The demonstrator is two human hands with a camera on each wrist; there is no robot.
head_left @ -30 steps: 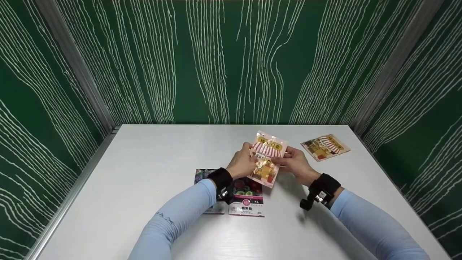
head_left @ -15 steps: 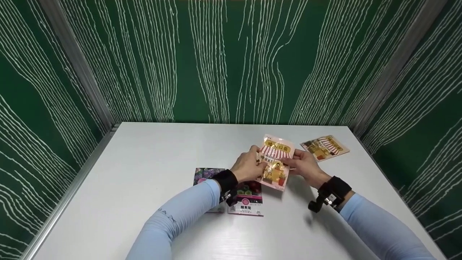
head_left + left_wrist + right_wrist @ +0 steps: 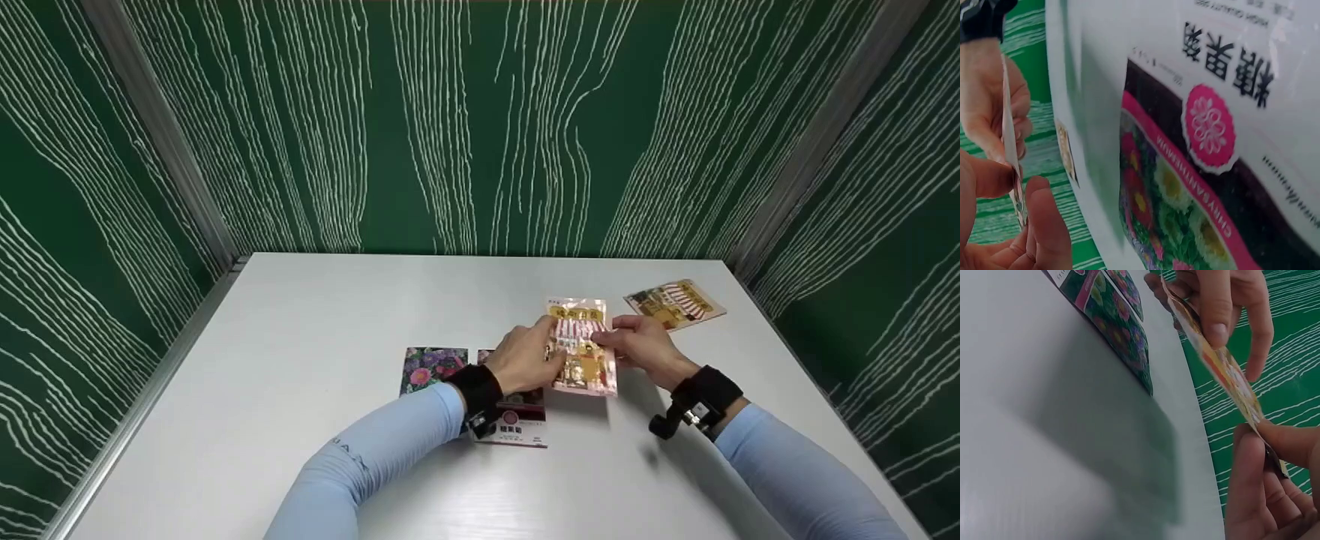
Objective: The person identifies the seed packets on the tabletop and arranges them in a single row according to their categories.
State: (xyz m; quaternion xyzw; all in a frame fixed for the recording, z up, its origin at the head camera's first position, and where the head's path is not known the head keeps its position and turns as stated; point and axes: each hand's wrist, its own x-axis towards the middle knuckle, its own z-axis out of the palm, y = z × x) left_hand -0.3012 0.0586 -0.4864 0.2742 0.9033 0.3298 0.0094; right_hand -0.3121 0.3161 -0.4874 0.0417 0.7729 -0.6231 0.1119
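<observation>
A pink seed packet [image 3: 581,367] with a red-striped awning print is held between my two hands over the table. My left hand [image 3: 521,358] pinches its left edge, thumb on the printed front. On the opposite edge, my right hand [image 3: 646,349] pinches it between thumb and fingers. The right wrist view shows the packet [image 3: 1230,385] nearly edge-on and slightly bowed. Below my left wrist lies a chrysanthemum seed packet [image 3: 517,433], partly covered by the hand. Beside it is a second flower packet [image 3: 431,367], its lower part hidden by my left arm.
Another awning-print packet [image 3: 675,304] lies tilted at the back right of the white table [image 3: 300,315]. Green walls [image 3: 480,135] with white wavy lines enclose the table behind and on both sides.
Both hands have carried the pink seed packet to the right and nearer, and it has turned more upright in the head view. More of the left flower packet shows now.
</observation>
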